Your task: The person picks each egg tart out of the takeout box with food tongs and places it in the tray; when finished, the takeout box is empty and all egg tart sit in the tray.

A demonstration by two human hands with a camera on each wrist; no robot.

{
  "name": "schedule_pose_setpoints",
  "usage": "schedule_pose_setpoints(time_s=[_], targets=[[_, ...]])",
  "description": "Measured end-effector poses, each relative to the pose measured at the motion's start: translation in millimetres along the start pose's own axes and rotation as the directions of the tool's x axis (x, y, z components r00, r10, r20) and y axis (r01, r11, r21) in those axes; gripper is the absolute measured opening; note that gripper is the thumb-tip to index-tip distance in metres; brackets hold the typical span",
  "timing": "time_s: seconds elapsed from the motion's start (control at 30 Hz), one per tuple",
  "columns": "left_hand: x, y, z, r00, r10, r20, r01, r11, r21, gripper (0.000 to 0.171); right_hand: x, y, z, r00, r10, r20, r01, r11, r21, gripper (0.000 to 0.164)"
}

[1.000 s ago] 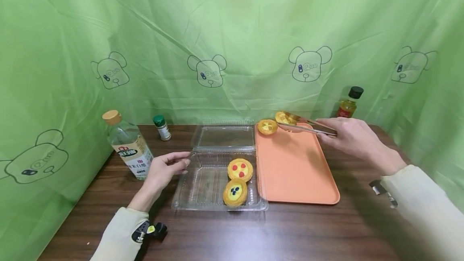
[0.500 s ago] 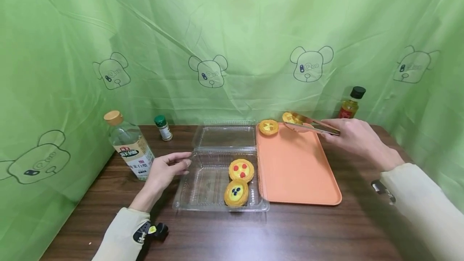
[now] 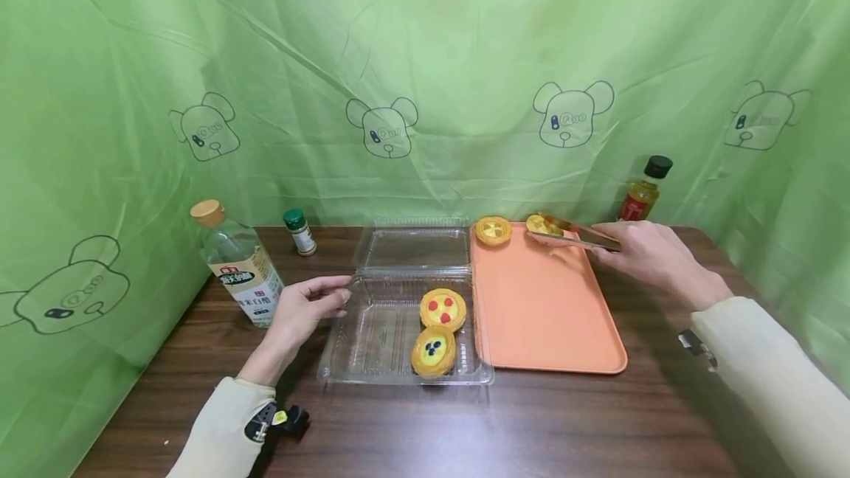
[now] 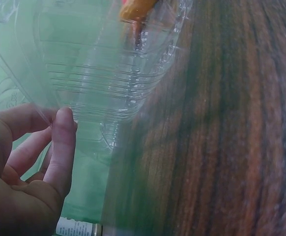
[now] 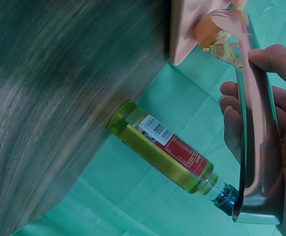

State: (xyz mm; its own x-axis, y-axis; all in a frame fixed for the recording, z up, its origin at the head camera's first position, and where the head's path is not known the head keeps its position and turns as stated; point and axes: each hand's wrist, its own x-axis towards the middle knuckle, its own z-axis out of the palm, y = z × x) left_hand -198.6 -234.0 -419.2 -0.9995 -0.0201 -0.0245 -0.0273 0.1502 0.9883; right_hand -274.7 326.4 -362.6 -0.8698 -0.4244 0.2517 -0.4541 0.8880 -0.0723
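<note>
My right hand point(image 3: 647, 253) holds metal food tongs point(image 3: 584, 236). Between the tongs' ends is an egg tart point(image 3: 539, 224) with pale chunks on top, at the back right of the orange tray point(image 3: 544, 316). In the right wrist view the tart point(image 5: 209, 34) is close to the tray; whether it touches cannot be seen. A second chunk-topped tart point(image 3: 493, 231) sits at the tray's back left corner. My left hand point(image 3: 302, 316) pinches the left rim of an opened clear plastic container point(image 3: 378, 345). Inside it lie a red-dotted tart point(image 3: 443, 304) and a blueberry-topped tart point(image 3: 434, 356), touching each other.
A vinegar bottle point(image 3: 249, 279) stands left of the left hand, with a small green-capped shaker point(image 3: 302, 234) behind it. An oil bottle point(image 3: 640, 194) stands behind the right hand. The container's lid point(image 3: 418, 248) lies back toward the green curtain point(image 3: 465, 35).
The tongs and their tart have shifted right and slightly lower, away from the other chunk-topped tart to the tray's back right. My left hand has stayed on the container's rim.
</note>
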Motion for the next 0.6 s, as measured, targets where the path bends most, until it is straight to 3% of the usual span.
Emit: schedule_pose_setpoints(time_s=[0.33, 0.6], targets=[[-0.5, 1.0, -1.9, 1.0, 0.0, 0.001, 0.0, 1.0, 0.006, 0.035, -1, 2, 3, 0.998, 0.043, 0.042, -0.042, 0.999, -0.019, 0.047], [-0.1, 1.1, -0.2, 1.0, 0.0, 0.001, 0.0, 1.0, 0.004, 0.035, -4, -6, -7, 0.996, 0.076, 0.039, -0.076, 0.997, -0.002, 0.051]])
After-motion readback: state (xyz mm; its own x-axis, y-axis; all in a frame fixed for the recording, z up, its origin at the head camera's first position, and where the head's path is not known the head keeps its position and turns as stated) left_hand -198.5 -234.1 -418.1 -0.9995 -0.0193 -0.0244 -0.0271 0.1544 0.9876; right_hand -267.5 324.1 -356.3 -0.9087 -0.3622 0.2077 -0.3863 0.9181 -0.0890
